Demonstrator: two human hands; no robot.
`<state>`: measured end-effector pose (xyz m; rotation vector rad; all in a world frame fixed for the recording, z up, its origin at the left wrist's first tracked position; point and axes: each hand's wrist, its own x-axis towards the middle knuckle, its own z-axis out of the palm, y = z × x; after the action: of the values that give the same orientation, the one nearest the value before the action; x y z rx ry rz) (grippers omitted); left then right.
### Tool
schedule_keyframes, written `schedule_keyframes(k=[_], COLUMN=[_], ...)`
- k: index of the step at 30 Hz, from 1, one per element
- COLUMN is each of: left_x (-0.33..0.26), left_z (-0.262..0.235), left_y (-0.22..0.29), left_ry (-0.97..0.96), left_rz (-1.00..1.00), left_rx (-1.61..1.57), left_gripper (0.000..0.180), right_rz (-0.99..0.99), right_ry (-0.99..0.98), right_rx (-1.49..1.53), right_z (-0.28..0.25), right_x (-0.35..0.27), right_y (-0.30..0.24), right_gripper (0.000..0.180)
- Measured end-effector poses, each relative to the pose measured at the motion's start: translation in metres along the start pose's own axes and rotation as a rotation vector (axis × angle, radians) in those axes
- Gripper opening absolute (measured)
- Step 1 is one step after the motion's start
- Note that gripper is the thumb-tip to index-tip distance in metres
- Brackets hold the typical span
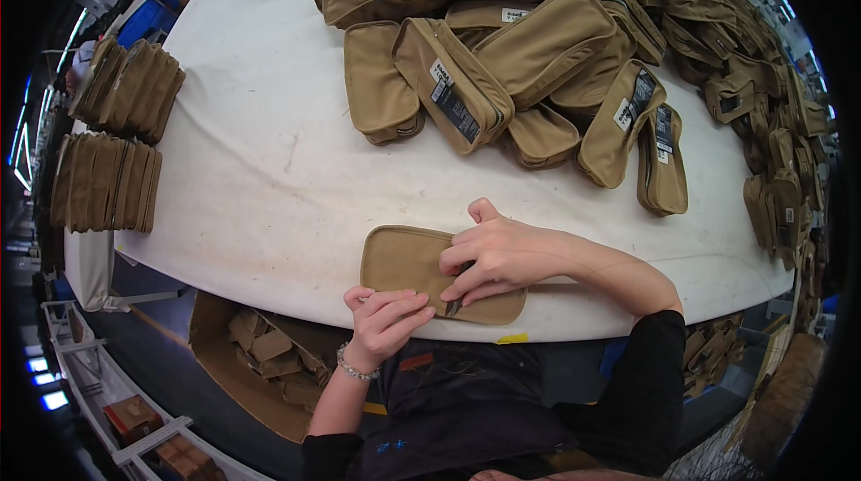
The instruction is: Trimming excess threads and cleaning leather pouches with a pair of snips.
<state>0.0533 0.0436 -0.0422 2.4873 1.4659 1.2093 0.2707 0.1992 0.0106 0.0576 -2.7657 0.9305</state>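
Brown pouch (402,257) lies just below centre of the frame on white counter (260,167). Left hand (386,319), fingers together, touches its near edge (pinch cannot be confirmed); right hand (489,255) grips dark pointed tool (455,308).

Wht tbl (269,158) w/ tan pouches (547,37).

The person is wearing black sleeves (662,355), a dark apron-like front (466,414) with a blue mark (392,446), and (it's catching my eye) a beaded bracelet (357,373) on the left wrist (363,355).
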Motion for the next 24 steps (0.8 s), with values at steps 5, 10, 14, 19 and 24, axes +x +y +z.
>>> schedule_keyframes(k=[5, 10, 14, 19, 24], left_x=[-0.0004, 0.0000, 0.0003, 0.0005, 0.0017], left_z=[-0.0002, 0.0002, 0.0003, -0.0001, -0.0003], left_y=[0.0007, 0.0010, 0.0011, 0.0017, 0.0019], left_ry=[-0.011, -0.008, -0.007, -0.008, -0.022], left_rz=[-0.005, -0.006, -0.005, 0.000, -0.004], left_rx=[0.002, 0.000, 0.003, 0.022, 0.022], left_gripper=[0.016, 0.016, 0.016, 0.015, 0.014], right_rz=[-0.008, -0.030, -0.031, -0.043, -0.050], right_ry=[0.000, 0.005, -0.001, 0.003, -0.001], right_rx=[-0.008, -0.024, -0.041, -0.072, -0.099], right_z=[0.0006, 0.0013, 0.0021, 0.0031, 0.0030], right_x=[0.0010, 0.0020, 0.0025, 0.0026, 0.0028], right_y=[0.0004, 0.0005, -0.0002, -0.0007, -0.0014], right_gripper=[0.012, 0.012, 0.013, 0.013, 0.014])
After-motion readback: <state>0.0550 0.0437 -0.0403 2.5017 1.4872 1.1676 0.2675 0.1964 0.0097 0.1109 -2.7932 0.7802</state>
